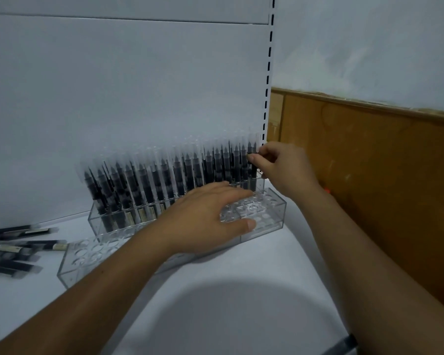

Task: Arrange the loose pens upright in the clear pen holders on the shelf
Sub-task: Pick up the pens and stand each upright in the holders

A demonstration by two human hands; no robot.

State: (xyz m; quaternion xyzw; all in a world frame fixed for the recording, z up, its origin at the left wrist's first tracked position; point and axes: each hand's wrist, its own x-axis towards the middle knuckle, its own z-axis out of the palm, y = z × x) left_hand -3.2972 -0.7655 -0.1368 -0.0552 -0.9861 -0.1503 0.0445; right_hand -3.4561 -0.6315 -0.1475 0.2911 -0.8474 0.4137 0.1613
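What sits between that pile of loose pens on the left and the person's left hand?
In the head view, the empty-holed front tier of the clear pen holder lies between the loose pens and the left hand.

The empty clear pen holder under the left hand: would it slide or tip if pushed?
Likely slides easily: the clear pen holder looks like rigid plastic on a smooth white shelf. Tipping seems unlikely: it is low and wide, the left hand flat on it.
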